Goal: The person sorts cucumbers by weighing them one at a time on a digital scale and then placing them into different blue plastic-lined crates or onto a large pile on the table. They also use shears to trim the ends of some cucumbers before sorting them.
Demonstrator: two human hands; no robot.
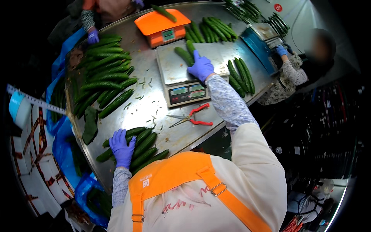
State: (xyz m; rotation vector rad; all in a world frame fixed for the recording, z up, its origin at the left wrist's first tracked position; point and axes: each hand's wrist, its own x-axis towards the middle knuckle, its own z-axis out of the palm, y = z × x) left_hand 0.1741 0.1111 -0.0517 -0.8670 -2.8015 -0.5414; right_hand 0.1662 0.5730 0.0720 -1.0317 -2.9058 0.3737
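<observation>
My left hand [122, 148], in a purple glove, lies over a pile of cucumbers [145, 145] at the table's near edge. Its fingers curl across one cucumber; their undersides are hidden. Farther out, my purple-gloved right hand [201, 67] grips the lower ends of two cucumbers [183, 55] on the flat metal pan of a digital scale [171, 69]. The scale's display panel [187, 92] faces me and is lit. Between my hands, red-handled pruning shears [189, 117] rest on the metal tabletop with their blades apart.
Many cucumbers [104, 72] are heaped at left, and more [214, 29] lie behind the scale. Loose cucumbers [242, 75] sit at right. An orange scale [162, 26] holds one cucumber. A co-worker's gloved hand [93, 36] touches the left heap; another's [281, 50] is at a blue-sided device [258, 49].
</observation>
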